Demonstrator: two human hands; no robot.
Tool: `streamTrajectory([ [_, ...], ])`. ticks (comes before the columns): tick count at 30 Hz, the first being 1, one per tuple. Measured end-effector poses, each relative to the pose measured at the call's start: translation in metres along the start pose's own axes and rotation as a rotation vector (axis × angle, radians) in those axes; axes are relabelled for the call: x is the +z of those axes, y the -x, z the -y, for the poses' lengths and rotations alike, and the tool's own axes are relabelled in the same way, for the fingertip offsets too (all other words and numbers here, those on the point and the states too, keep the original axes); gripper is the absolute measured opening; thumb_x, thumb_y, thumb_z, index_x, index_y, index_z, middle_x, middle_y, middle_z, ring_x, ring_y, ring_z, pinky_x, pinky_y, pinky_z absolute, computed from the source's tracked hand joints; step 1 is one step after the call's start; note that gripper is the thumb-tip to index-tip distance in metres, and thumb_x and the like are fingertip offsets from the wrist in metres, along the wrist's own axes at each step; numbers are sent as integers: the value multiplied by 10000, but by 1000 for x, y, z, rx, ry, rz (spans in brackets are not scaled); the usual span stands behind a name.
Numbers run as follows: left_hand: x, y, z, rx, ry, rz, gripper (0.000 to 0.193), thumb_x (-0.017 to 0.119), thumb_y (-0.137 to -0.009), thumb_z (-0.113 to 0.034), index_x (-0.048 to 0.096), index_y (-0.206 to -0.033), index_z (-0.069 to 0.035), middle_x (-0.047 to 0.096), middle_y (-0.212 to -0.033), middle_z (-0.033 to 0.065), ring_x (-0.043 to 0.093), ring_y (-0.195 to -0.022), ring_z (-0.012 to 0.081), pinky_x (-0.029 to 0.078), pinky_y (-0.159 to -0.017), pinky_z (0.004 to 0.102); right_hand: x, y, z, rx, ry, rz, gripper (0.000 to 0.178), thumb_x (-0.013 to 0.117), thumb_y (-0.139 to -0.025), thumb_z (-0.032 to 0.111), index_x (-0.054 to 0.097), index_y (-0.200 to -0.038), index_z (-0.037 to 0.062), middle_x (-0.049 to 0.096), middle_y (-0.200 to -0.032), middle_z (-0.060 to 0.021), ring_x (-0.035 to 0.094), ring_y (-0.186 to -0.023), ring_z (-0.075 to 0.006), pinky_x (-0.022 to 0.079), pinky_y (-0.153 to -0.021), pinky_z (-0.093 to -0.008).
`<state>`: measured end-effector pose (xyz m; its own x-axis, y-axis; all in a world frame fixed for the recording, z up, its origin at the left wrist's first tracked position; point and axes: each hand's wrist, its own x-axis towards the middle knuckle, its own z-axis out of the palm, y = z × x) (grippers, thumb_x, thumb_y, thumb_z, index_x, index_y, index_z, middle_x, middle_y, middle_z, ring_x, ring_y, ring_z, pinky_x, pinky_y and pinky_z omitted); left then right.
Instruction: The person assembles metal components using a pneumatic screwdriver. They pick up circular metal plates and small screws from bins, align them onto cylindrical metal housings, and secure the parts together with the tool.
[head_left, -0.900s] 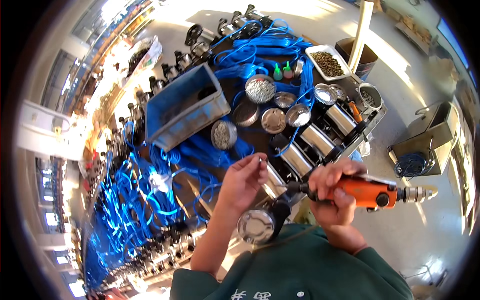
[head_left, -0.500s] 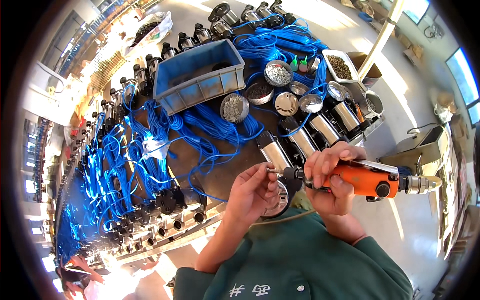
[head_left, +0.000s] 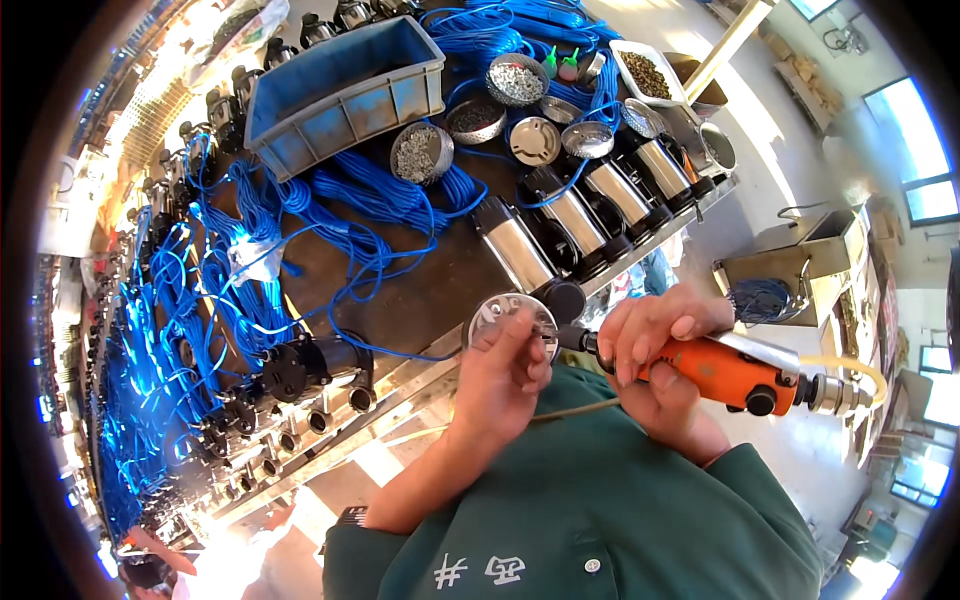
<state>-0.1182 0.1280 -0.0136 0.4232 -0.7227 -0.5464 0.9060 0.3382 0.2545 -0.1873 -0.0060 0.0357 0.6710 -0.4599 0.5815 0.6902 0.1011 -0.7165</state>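
Observation:
My right hand (head_left: 662, 350) is wrapped round an orange pneumatic screwdriver (head_left: 728, 374), held level with its black nose toward the left. A pale hose (head_left: 865, 368) leaves its rear fitting. My left hand (head_left: 500, 380) is closed in a pinch beside the nose. What the pinched fingers hold is too small to make out. Directly behind those fingers is a round, shiny metal part (head_left: 487, 312) with openings in its face, partly covered by the hand. Several steel cylinders with black ends, among them a pump-like cylinder (head_left: 517, 245), lie just beyond on the bench.
A blue-grey crate (head_left: 350, 118) stands among blue cable coils (head_left: 375, 200). Round tins of small parts, such as a tin of silver pieces (head_left: 421, 153), sit to its right. A white tray (head_left: 622, 55) holds brownish pieces. More black-and-steel units line the bench's left side.
The view has shifted, so the bench things appear higher and further left. My left hand has tilted and sits over the round metal part, which shows more; my right hand keeps its grip.

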Motion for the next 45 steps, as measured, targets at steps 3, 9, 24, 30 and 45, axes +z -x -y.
streamTrajectory([
  [3,-1,10,12,-175,66,-108,221,529,-968,-223,570,-981,-7,451,-617,-22,379,-526,59,284,-422,191,-4,15,5,81,170,11,294,498,-835,-35,411,-1094,74,512,-834,-105,539,-589,-178,474,-618,-358],
  [9,-15,19,19,-247,180,-12,268,491,-961,-129,519,-1150,59,490,-695,-3,423,-603,65,296,-440,192,-4,24,-11,201,200,-92,331,468,-766,-94,423,-1060,51,512,-811,-105,526,-585,-162,477,-627,-359],
  [24,-46,-10,-3,995,-1770,-134,913,845,-526,-236,433,-1297,29,476,-1265,170,455,-1184,338,328,-1004,442,-1,14,-32,328,466,219,236,496,-755,-60,446,-970,23,538,-776,-124,520,-589,-152,470,-584,-295],
  [30,-5,-8,-13,882,-2080,-142,869,857,-520,-301,464,-1229,12,482,-1207,162,480,-1133,306,371,-941,402,0,-28,30,783,491,203,264,566,-730,-38,586,-988,15,629,-800,-61,609,-701,-111,484,-633,-228],
  [45,16,-75,-37,-165,-2491,421,353,779,-591,-345,673,-783,-68,653,-717,128,638,-731,359,516,-635,445,-127,-40,5,122,-130,-366,352,496,-761,69,443,-1107,32,494,-834,-105,494,-577,-156,463,-579,-326],
])
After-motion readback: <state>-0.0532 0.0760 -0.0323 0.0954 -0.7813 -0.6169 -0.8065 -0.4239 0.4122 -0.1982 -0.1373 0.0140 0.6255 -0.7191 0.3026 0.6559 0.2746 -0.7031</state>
